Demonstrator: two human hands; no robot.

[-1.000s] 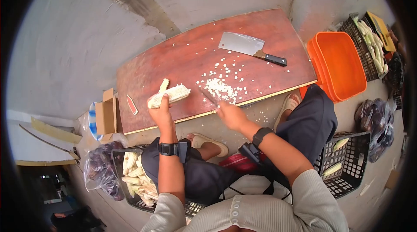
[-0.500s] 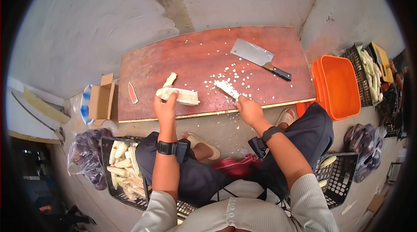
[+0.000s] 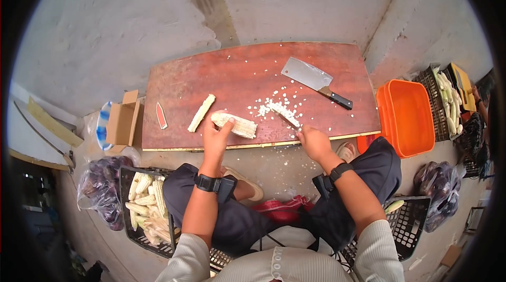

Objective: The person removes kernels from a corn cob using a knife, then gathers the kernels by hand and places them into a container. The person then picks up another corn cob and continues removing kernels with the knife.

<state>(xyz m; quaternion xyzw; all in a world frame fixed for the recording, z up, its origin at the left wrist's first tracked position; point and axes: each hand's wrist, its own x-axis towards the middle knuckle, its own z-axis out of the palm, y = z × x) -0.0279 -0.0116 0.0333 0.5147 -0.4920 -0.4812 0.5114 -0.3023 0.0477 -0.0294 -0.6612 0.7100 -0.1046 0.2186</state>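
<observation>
My left hand point(image 3: 215, 138) grips one end of a pale corn cob point(image 3: 240, 127) over the table's near edge, its thumb on top. My right hand point(image 3: 315, 146) is closed round a small knife point(image 3: 292, 125), whose blade points away and to the left among loose white kernels point(image 3: 282, 108). Another cob point(image 3: 202, 113), looking stripped, lies on the table left of my left hand. Beyond the kernels rests a cleaver point(image 3: 308, 74) with a black handle. Most of the small knife's handle is hidden in my fist.
The red wooden table point(image 3: 179, 84) stands against the wall. Orange tubs point(image 3: 406, 118) are at its right, with a crate of corn point(image 3: 448, 97) beyond. A cardboard box point(image 3: 123, 123) sits left. Near my left leg is a black crate of cobs point(image 3: 147, 203); bags point(image 3: 103, 189) lie beside it.
My left hand has moved right with the corn cob, leaving the other cob fully in view. The right hand and small knife have shifted slightly right and nearer to me. The view has tilted a little.
</observation>
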